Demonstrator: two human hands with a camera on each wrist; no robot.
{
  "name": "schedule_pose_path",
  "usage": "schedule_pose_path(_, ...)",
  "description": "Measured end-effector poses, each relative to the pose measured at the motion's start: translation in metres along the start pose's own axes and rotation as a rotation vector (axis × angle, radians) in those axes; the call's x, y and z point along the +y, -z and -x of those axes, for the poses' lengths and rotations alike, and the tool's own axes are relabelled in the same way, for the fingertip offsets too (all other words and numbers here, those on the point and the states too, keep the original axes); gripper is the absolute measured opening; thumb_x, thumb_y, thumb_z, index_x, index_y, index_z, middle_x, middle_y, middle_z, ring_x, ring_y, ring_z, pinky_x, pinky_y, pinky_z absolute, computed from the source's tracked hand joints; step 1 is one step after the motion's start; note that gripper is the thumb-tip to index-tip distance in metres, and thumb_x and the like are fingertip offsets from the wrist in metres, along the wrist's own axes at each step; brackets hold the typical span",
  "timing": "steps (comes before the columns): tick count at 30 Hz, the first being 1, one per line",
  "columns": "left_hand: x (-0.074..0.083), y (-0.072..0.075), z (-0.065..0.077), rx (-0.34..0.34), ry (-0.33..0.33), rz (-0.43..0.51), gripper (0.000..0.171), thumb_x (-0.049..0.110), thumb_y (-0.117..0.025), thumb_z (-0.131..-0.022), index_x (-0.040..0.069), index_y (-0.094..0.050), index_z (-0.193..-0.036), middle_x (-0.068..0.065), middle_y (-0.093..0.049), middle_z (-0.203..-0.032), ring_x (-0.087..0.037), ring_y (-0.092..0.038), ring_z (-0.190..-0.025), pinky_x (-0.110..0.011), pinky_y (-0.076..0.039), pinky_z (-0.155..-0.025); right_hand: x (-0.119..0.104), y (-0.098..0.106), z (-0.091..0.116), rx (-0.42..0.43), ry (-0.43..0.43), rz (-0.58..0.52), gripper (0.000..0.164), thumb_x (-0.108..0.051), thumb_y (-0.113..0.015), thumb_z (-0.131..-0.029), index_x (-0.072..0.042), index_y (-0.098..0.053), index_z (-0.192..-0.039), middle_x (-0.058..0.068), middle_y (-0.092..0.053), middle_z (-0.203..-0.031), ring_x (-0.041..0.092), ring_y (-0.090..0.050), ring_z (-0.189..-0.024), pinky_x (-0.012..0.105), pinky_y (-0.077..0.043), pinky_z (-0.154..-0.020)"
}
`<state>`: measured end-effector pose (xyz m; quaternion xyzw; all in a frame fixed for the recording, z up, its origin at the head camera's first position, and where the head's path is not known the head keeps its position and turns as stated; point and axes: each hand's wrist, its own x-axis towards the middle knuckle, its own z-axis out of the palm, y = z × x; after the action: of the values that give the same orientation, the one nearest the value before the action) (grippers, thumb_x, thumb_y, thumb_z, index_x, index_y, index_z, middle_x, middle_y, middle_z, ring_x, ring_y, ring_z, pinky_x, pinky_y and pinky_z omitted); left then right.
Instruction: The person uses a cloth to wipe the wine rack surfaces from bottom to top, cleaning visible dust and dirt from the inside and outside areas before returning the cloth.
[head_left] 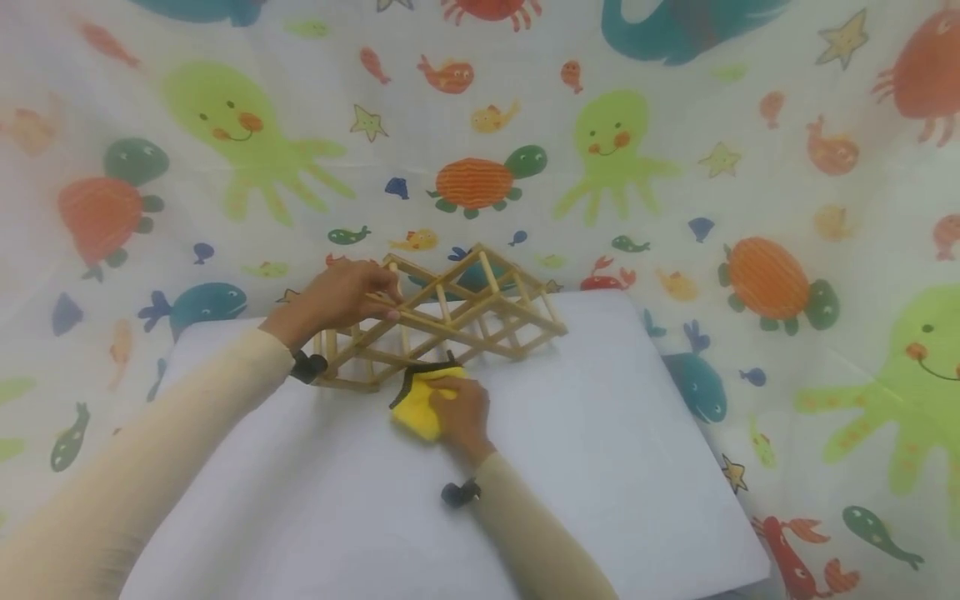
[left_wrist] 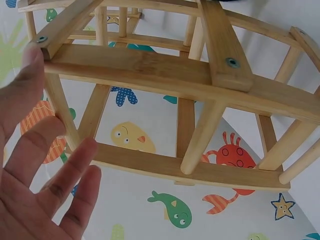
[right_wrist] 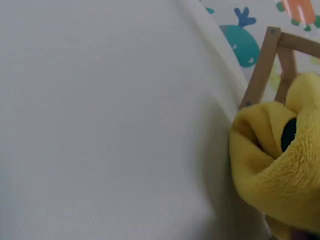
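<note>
A wooden folding lattice rack (head_left: pixel 491 304), made of crossed slats joined by round dowels, stands at the far part of the white table. My left hand (head_left: pixel 348 293) holds it by its upper left end. In the left wrist view, the thumb of the left hand (left_wrist: pixel 45 165) lies on a slat's corner and the fingers curl behind an upright. My right hand (head_left: pixel 463 412) grips a bunched yellow cloth (head_left: pixel 420 408) with a dark border, against the rack's lower front. The right wrist view shows the cloth (right_wrist: pixel 280 175) beside the rack's slats (right_wrist: pixel 261 70); the right fingers are hidden there.
The white tabletop (head_left: pixel 600 467) extends in front of and to the right of the rack. Behind it hangs a white curtain (head_left: pixel 517 108) printed with sea animals. Dark wrist cameras sit at both cuffs.
</note>
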<state>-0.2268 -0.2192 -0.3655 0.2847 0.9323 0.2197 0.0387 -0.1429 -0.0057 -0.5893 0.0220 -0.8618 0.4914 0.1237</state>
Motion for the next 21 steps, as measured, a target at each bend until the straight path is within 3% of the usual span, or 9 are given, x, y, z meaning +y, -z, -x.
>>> schedule_pose_path(5,0.002,0.000,-0.001,0.004,-0.015,-0.004,0.018,0.026,-0.085,-0.091,0.015,-0.079,-0.105,-0.009,-0.079,-0.114,-0.036,-0.073,-0.109,-0.057,-0.056,-0.098,0.000,0.017,-0.004,0.147,0.319,-0.219,0.014,-0.003,-0.081,-0.085,-0.008,-0.085,-0.097,0.009,-0.083,-0.089,0.022,-0.069,-0.069,0.029,-0.054,-0.062)
schedule_pose_path(7,0.002,-0.001,-0.001,0.007,-0.012,-0.003,0.018,0.026,-0.084,-0.092,0.015,-0.079,-0.104,-0.009,-0.080,-0.115,-0.036,-0.073,-0.109,-0.057,-0.055,-0.099,0.001,0.019,-0.011,0.172,0.352,-0.219,0.012,-0.005,-0.081,-0.086,-0.007,-0.085,-0.098,0.010,-0.082,-0.088,0.022,-0.068,-0.067,0.028,-0.053,-0.060)
schedule_pose_path(12,0.000,-0.004,0.002,0.003,0.000,0.013,0.016,0.024,-0.084,-0.092,0.015,-0.078,-0.104,-0.007,-0.081,-0.115,-0.035,-0.074,-0.108,-0.058,-0.053,-0.100,0.022,0.032,-0.014,0.110,0.070,0.010,0.018,-0.009,-0.077,-0.083,-0.016,-0.086,-0.097,0.002,-0.084,-0.096,0.022,-0.077,-0.089,0.033,-0.057,-0.081)
schedule_pose_path(14,-0.001,-0.005,0.003,0.000,0.001,0.021,0.015,0.024,-0.084,-0.092,0.016,-0.078,-0.103,-0.005,-0.082,-0.115,-0.035,-0.074,-0.108,-0.057,-0.054,-0.099,0.031,0.043,-0.009,0.097,-0.024,0.023,0.021,-0.008,-0.076,-0.081,-0.018,-0.086,-0.097,0.000,-0.084,-0.097,0.024,-0.077,-0.094,0.038,-0.057,-0.087)
schedule_pose_path(18,-0.002,-0.006,0.002,0.012,0.012,0.017,0.014,0.023,-0.084,-0.092,0.017,-0.076,-0.101,-0.004,-0.082,-0.114,-0.035,-0.075,-0.108,-0.056,-0.057,-0.096,0.044,0.058,-0.006,0.148,-0.048,-0.091,0.023,-0.004,-0.077,-0.083,-0.016,-0.086,-0.101,0.002,-0.084,-0.099,0.028,-0.077,-0.095,0.044,-0.058,-0.086)
schedule_pose_path(21,-0.001,-0.006,0.001,0.017,0.024,0.015,0.014,0.024,-0.084,-0.092,0.017,-0.076,-0.101,-0.006,-0.081,-0.116,-0.035,-0.075,-0.107,-0.056,-0.057,-0.095,0.052,0.065,-0.008,0.190,-0.077,-0.046,0.022,-0.008,-0.077,-0.083,-0.018,-0.086,-0.100,0.000,-0.084,-0.098,0.026,-0.077,-0.094,0.040,-0.058,-0.084)
